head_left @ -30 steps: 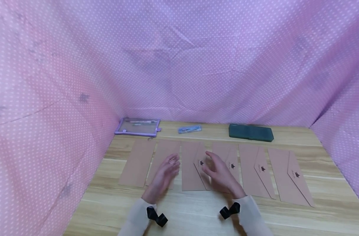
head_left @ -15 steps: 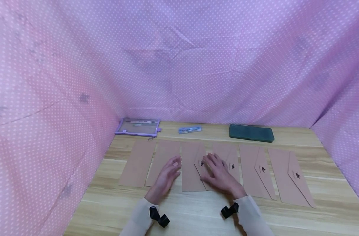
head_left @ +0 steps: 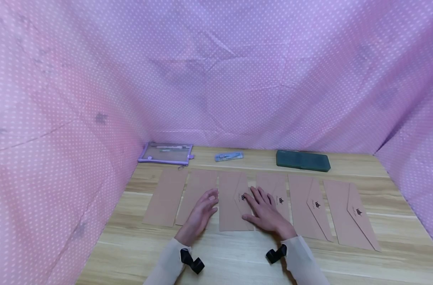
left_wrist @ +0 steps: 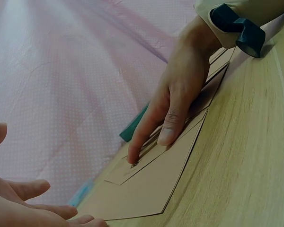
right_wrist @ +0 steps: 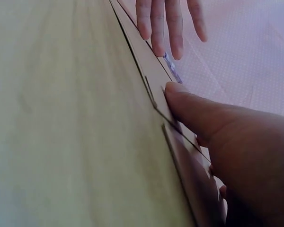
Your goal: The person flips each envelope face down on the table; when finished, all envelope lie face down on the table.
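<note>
Brown paper envelopes lie in a row across the table. My right hand (head_left: 263, 213) presses with thumb and index fingertip on the pointed flap (head_left: 240, 208) of the middle envelope (head_left: 228, 202), beside its printed crown. Its other fingers spread over the neighbouring envelope (head_left: 280, 182) to the right. The left wrist view shows the index fingertip right at the crown and the thumb on the flap near its edge. My left hand (head_left: 201, 210) is held palm inward, fingers loosely extended and holding nothing, at the middle envelope's left side. It partly covers a plain-faced envelope (head_left: 198, 180).
Along the back lie a purple-edged mesh pouch (head_left: 166, 158) with pens, a small blue packet (head_left: 228, 156) and a dark green case (head_left: 302, 160). More envelopes (head_left: 165, 198) flank the middle ones, flap sides showing (head_left: 344, 209) at right. A pink dotted curtain (head_left: 216, 79) encloses the table.
My right hand has come down from above the envelopes, its fingers spreading onto the middle flap, which now lies flatter. The left hand shifted slightly right, then stayed put.
</note>
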The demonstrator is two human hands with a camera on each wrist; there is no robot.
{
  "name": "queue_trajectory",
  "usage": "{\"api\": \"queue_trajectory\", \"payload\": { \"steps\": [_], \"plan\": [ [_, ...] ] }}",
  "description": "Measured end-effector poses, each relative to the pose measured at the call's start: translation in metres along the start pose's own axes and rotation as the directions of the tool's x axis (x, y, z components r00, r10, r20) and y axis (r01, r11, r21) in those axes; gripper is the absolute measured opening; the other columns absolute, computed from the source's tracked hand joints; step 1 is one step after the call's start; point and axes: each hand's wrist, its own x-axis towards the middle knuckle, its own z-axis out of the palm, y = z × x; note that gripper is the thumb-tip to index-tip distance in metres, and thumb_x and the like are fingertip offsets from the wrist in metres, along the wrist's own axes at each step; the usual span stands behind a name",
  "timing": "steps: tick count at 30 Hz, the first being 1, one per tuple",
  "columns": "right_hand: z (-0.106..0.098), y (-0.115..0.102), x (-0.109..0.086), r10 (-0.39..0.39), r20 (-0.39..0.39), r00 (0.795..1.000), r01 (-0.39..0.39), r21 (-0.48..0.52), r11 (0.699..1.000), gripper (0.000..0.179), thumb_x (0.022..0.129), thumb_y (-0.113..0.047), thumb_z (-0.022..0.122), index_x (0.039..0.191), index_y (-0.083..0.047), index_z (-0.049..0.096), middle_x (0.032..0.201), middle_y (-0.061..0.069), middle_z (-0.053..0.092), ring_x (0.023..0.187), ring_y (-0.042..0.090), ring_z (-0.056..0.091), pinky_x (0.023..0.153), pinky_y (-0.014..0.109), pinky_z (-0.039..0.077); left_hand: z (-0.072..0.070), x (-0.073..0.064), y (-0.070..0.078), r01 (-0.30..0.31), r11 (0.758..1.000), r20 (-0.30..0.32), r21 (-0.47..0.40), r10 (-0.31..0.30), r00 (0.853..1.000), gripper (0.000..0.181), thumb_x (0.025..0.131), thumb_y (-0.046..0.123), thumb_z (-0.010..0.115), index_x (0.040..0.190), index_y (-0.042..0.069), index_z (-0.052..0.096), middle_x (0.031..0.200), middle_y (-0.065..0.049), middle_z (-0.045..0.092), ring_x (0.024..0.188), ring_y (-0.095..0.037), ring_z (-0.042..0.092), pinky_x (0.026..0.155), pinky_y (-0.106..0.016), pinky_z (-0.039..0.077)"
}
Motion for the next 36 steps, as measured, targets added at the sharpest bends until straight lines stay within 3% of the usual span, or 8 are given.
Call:
{"api": "queue_trajectory", "payload": {
  "steps": [5, 11, 14, 20, 24, 30, 36],
  "plan": [
    [0.001, 0.000, -0.001, -0.006, -0.027, 1.000, 0.005, -0.027, 1.000, 0.075, 0.094, -0.047, 0.062, 0.155, -0.013, 0.036, 0.166, 0.021, 0.021, 0.154, 0.046, 0.014, 0.118, 0.069, 0.013, 0.001, 0.002, 0.001, 0.001, 0.997, -0.006, -0.079, -0.001, 1.000, 0.058, 0.099, 0.019, 0.039, 0.151, -0.003, 0.025, 0.162, -0.025, 0.017, 0.149, -0.042, 0.020, 0.115, -0.044, 0.029],
    [0.003, 0.000, 0.000, -0.002, -0.024, 1.000, 0.001, -0.024, 1.000, 0.076, 0.094, -0.049, 0.061, 0.156, -0.014, 0.036, 0.167, 0.019, 0.020, 0.155, 0.044, 0.012, 0.118, 0.069, 0.012, -0.001, 0.000, 0.003, -0.015, 0.981, -0.087, -0.195, -0.002, 0.996, 0.035, 0.103, 0.017, 0.031, 0.131, 0.013, 0.051, 0.134, 0.000, 0.052, 0.133, -0.029, 0.039, 0.102, -0.042, 0.042],
    [0.003, 0.000, 0.000, -0.003, -0.026, 1.000, 0.002, -0.024, 1.000, 0.076, 0.094, -0.050, 0.061, 0.155, -0.014, 0.036, 0.167, 0.019, 0.021, 0.155, 0.044, 0.013, 0.118, 0.069, 0.013, -0.004, -0.001, 0.006, -0.026, 0.964, -0.090, -0.265, 0.002, 0.996, 0.037, 0.105, 0.021, 0.026, 0.123, 0.019, 0.058, 0.120, 0.008, 0.062, 0.128, -0.025, 0.046, 0.102, -0.047, 0.042],
    [0.001, -0.001, 0.001, 0.008, -0.020, 1.000, -0.008, -0.028, 1.000, 0.075, 0.095, -0.050, 0.060, 0.156, -0.014, 0.035, 0.167, 0.018, 0.020, 0.155, 0.044, 0.013, 0.118, 0.069, 0.013, -0.009, -0.002, 0.011, -0.032, 0.912, -0.059, -0.410, 0.008, 0.998, 0.043, 0.106, 0.027, 0.023, 0.114, 0.019, 0.065, 0.110, 0.006, 0.072, 0.117, -0.022, 0.059, 0.108, -0.053, 0.041],
    [0.001, -0.002, 0.002, 0.013, -0.017, 1.000, -0.013, -0.022, 1.000, 0.074, 0.095, -0.049, 0.059, 0.156, -0.014, 0.035, 0.167, 0.018, 0.020, 0.155, 0.044, 0.013, 0.119, 0.069, 0.013, -0.009, -0.001, 0.010, -0.020, 0.901, -0.057, -0.434, -0.005, 0.998, 0.042, 0.105, 0.026, 0.023, 0.117, 0.016, 0.062, 0.112, 0.003, 0.072, 0.121, -0.028, 0.058, 0.110, -0.052, 0.040],
    [-0.001, -0.003, 0.001, 0.025, -0.019, 1.000, -0.025, 0.009, 1.000, 0.073, 0.096, -0.050, 0.059, 0.155, -0.013, 0.037, 0.166, 0.018, 0.024, 0.155, 0.043, 0.014, 0.120, 0.069, 0.013, -0.004, 0.000, 0.009, -0.005, 0.909, -0.063, -0.416, -0.023, 0.998, 0.043, 0.105, 0.026, 0.021, 0.133, 0.007, 0.049, 0.130, -0.009, 0.064, 0.129, -0.034, 0.051, 0.109, -0.047, 0.041],
    [-0.002, -0.008, 0.002, 0.016, -0.034, 0.999, -0.015, 0.036, 0.999, 0.069, 0.096, -0.046, 0.062, 0.153, -0.013, 0.041, 0.164, 0.016, 0.031, 0.154, 0.041, 0.020, 0.120, 0.068, 0.014, -0.001, 0.002, 0.010, -0.014, 0.910, -0.056, -0.415, -0.010, 0.998, 0.048, 0.105, 0.026, 0.020, 0.143, 0.003, 0.037, 0.158, -0.029, 0.035, 0.126, -0.031, 0.055, 0.105, -0.042, 0.045]
  ]
}}
